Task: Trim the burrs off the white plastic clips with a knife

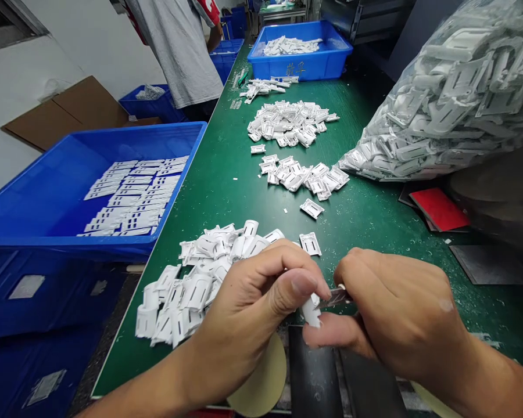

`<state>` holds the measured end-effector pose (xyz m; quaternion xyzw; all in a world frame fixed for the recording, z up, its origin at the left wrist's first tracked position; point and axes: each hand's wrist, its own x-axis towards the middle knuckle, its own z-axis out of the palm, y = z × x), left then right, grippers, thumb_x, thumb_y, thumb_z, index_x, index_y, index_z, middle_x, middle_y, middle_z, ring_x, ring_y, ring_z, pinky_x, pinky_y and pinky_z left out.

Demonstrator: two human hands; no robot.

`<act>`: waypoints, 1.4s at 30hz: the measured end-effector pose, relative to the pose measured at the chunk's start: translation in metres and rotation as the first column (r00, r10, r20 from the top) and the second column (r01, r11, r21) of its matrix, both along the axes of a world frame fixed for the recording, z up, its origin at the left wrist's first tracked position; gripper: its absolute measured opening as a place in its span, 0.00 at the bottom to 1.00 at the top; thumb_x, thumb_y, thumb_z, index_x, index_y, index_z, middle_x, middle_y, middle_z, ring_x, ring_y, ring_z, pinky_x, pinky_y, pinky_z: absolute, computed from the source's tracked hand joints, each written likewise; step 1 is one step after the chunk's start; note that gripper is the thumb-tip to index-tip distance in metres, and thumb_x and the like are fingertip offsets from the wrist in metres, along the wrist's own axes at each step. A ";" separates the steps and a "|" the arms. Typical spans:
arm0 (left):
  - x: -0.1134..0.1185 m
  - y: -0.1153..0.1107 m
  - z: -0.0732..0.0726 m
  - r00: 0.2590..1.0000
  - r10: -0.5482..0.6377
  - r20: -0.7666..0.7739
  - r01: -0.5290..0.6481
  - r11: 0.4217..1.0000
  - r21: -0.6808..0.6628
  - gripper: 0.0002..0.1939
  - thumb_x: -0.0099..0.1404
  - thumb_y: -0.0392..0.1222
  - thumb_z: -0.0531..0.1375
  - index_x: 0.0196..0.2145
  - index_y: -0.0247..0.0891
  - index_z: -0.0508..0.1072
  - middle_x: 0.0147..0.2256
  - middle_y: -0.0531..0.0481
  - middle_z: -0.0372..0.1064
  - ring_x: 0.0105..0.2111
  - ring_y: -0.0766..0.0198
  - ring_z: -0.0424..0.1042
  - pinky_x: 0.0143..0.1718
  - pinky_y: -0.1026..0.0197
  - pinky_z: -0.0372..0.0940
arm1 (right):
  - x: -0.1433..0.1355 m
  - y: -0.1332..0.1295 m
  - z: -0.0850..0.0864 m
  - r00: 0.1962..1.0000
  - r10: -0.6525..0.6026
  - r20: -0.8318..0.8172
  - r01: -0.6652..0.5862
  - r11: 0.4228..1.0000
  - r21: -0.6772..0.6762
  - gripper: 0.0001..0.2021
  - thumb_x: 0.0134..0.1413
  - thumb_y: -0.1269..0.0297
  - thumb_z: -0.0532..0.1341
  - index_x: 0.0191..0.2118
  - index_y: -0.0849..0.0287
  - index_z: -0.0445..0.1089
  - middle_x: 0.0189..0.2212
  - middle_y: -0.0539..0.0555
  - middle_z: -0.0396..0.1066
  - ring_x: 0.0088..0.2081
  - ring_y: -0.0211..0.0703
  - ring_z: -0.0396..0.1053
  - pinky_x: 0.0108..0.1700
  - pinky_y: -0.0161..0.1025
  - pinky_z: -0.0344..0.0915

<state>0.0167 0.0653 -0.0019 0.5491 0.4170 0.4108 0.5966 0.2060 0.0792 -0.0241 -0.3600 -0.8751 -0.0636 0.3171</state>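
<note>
My left hand (261,296) pinches a small white plastic part (311,312) between thumb and fingers, low in the middle of the view. My right hand (392,307) is closed round a metal blade-like tool (336,297), whose tip touches or nearly touches the part. The right thumb lies just beneath the part. Left of my left hand is a heap of curved white parts (196,290) on the green table (213,197). A single slotted white part (310,244) lies just beyond my hands. The tool's handle is hidden in my right hand.
More white piles (290,122) lie farther up the table, before a blue bin (300,65). A blue crate (30,200) with rows of parts stands left. A large clear bag (453,104) of parts bulges at right, above a red pad (440,209). A person (178,52) stands behind.
</note>
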 end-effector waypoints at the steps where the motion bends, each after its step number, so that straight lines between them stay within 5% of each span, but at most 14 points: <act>1: 0.000 0.000 0.000 1.000 0.006 0.007 -0.006 1.000 -0.001 0.15 0.72 0.50 0.58 0.32 0.41 0.78 0.34 0.51 0.72 0.36 0.63 0.69 0.41 0.63 0.61 | 0.000 0.000 0.000 1.000 -0.006 0.000 0.006 1.000 0.004 0.30 0.67 0.41 0.46 0.22 0.57 0.64 0.16 0.48 0.59 0.19 0.38 0.55 0.26 0.42 0.47; 28: 0.003 -0.001 -0.005 0.988 0.001 0.156 0.008 0.998 -0.056 0.13 0.72 0.48 0.59 0.34 0.44 0.81 0.34 0.54 0.73 0.37 0.67 0.68 0.43 0.66 0.61 | -0.001 -0.002 -0.003 1.000 -0.024 0.014 0.023 0.997 0.075 0.26 0.68 0.43 0.47 0.23 0.54 0.60 0.16 0.47 0.53 0.19 0.40 0.51 0.26 0.44 0.45; 42: 0.000 -0.002 -0.009 0.994 0.017 0.105 -0.014 1.000 -0.027 0.14 0.72 0.50 0.58 0.33 0.45 0.79 0.32 0.56 0.70 0.34 0.67 0.66 0.38 0.64 0.61 | 0.004 -0.005 -0.005 0.999 0.039 -0.019 -0.038 0.997 0.068 0.27 0.67 0.43 0.51 0.20 0.54 0.58 0.16 0.47 0.51 0.19 0.38 0.48 0.25 0.46 0.41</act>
